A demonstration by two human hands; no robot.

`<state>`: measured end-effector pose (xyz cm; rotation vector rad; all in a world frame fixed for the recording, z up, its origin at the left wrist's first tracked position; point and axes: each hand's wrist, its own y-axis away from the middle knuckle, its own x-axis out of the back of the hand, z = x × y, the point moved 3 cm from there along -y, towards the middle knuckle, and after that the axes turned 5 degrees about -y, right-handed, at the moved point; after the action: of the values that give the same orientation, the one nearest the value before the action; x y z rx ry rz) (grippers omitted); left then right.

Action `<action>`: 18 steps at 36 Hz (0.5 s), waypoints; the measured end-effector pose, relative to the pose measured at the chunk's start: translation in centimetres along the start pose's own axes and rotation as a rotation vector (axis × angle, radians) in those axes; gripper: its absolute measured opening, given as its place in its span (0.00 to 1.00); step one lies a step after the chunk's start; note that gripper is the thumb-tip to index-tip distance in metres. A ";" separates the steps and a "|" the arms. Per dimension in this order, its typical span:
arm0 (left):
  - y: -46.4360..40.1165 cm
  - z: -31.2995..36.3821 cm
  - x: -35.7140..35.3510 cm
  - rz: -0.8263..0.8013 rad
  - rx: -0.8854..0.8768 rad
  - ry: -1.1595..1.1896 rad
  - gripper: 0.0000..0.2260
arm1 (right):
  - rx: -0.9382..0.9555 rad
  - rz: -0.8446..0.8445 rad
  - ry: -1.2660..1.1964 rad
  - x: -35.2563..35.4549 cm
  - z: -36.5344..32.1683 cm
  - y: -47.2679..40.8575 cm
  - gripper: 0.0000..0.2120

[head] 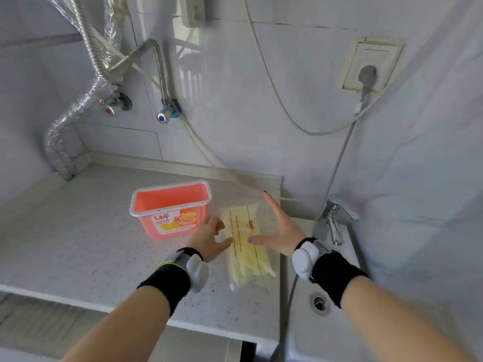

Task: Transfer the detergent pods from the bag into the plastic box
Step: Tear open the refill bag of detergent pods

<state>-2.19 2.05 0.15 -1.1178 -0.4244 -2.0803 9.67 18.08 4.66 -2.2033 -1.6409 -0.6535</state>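
Note:
A clear plastic bag [247, 244] with yellowish detergent pods lies flat on the speckled countertop [91, 231], near its right edge. A pink plastic box [171, 209] labelled Liby stands open and looks empty, just left of the bag. My left hand [210, 237] hovers at the bag's left edge, fingers loosely curled, thumb pointing toward the bag. My right hand [278, 226] is spread wide over the bag's right side, fingers stretched, holding nothing. Both wrists wear black bands with white devices.
A white sink [326, 322] with a metal tap [333, 223] sits right of the counter. Valves [164, 114], metal hoses and a foil-wrapped pipe [65, 126] hang on the tiled wall behind. A wall socket [369, 66] holds a plugged cable.

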 end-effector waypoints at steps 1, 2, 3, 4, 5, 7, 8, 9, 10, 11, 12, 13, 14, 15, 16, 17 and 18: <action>-0.1 -0.1 0.0 -0.011 0.039 -0.013 0.12 | 0.007 -0.004 0.001 0.0 -0.2 0.2 0.56; -0.1 -0.1 0.1 -0.033 0.092 -0.046 0.11 | 0.001 0.000 0.014 0.0 -0.1 0.0 0.56; -0.1 -0.2 -0.1 -0.074 0.136 -0.081 0.11 | -0.012 -0.004 0.024 0.0 0.2 0.1 0.56; 0.0 -0.3 -0.3 -0.122 0.174 -0.109 0.11 | -0.022 -0.006 0.017 -0.1 0.6 0.1 0.56; -0.1 -0.4 -0.6 -0.161 0.197 -0.121 0.11 | -0.029 -0.002 0.015 -0.1 0.7 0.1 0.56; -0.1 -0.4 -1.1 -0.184 0.219 -0.123 0.10 | -0.036 0.009 0.016 -0.1 0.9 0.1 0.56; -0.2 -0.3 -1.2 -0.174 0.218 -0.110 0.09 | -0.037 0.012 0.022 0.0 1.0 0.2 0.56; -0.2 -0.3 -1.3 -0.171 0.230 -0.093 0.09 | -0.039 0.015 0.019 0.1 1.0 0.3 0.55; -0.2 -0.2 -1.4 -0.173 0.238 -0.076 0.08 | -0.040 0.017 0.023 0.1 1.1 0.3 0.55; -0.3 -0.1 -1.4 -0.177 0.235 -0.066 0.07 | -0.043 0.019 0.027 0.2 1.0 0.4 0.54; -0.3 0.0 -1.4 -0.181 0.219 -0.074 0.08 | -0.040 0.018 0.026 0.1 1.1 0.4 0.54; -0.3 0.4 -1.3 -0.179 0.198 -0.080 0.08 | -0.038 0.018 0.025 0.3 0.9 0.5 0.53; -0.4 0.7 -1.1 -0.173 0.176 -0.085 0.07 | -0.034 0.019 0.024 0.4 0.8 0.6 0.53; -0.4 1.2 -0.8 -0.163 0.150 -0.079 0.06 | -0.030 0.021 0.023 0.6 0.5 0.7 0.52; -0.4 1.7 -0.6 -0.154 0.119 -0.070 0.05 | -0.020 0.025 0.022 0.8 0.3 0.7 0.52; -0.4 2.3 -0.2 -0.148 0.083 -0.062 0.05 | -0.012 0.029 0.029 1.1 -0.1 0.8 0.51; -0.5 2.9 0.2 -0.138 0.043 -0.060 0.04 | 0.004 0.031 0.044 1.5 -0.6 0.8 0.51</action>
<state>-0.92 3.95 1.95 -1.1569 -0.5879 -2.1494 10.69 18.77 5.94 -2.1907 -1.5819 -0.6848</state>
